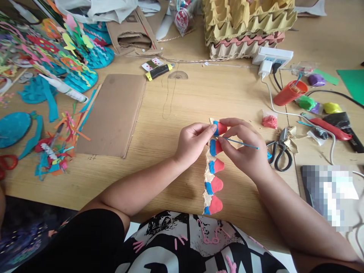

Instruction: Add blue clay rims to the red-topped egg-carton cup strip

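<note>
A strip cut from an egg carton (208,176) runs lengthwise before me, its several cups coated in red and blue modelling clay. My left hand (193,141) pinches the far end of this strip between thumb and fingers. Between the thumb and fingers of my right hand (246,146) is a thin blue stick (241,143), its tip at the gap between the two farthest cups. My right fingertips also touch the red clay at the far end and partly cover it.
Black-handled scissors (280,151), a red cup (290,93) and clay packets lie to the right, near a power strip (273,57). Stacked egg trays (247,26) stand at the back. Cardboard (112,113), a glue bottle (66,89) and colourful paper crafts (62,49) occupy the left.
</note>
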Demonstrator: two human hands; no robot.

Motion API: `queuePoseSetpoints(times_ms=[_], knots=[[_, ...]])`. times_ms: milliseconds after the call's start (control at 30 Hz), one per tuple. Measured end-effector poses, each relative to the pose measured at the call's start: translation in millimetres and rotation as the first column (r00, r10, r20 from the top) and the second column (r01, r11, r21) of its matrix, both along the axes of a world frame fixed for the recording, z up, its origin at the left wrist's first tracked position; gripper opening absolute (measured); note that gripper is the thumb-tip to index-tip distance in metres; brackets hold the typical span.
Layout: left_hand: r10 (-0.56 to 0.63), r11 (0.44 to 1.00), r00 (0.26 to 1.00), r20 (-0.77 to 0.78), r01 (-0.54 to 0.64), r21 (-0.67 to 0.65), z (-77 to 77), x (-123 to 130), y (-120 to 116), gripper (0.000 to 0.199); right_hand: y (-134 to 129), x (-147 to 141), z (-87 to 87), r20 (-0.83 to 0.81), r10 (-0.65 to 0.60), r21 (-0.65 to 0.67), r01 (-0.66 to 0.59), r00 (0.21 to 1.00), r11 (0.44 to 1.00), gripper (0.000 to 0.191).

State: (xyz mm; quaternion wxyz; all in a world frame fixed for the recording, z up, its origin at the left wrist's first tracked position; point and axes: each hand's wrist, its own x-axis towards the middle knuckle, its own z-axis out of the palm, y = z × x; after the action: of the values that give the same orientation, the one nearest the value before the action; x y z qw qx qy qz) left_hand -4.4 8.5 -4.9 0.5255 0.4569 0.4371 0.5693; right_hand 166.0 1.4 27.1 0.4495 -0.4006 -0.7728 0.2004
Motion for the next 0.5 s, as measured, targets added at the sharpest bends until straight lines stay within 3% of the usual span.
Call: queuePoseSetpoints(times_ms=[500], knots=[[0.011,1.000,1.000,-0.005,-0.011,-0.005,0.4,0.0,0.2,0.030,0.4,1.2,-0.4,0.016,-0.017,-0.006,0.017,1.000,1.000,0.014]])
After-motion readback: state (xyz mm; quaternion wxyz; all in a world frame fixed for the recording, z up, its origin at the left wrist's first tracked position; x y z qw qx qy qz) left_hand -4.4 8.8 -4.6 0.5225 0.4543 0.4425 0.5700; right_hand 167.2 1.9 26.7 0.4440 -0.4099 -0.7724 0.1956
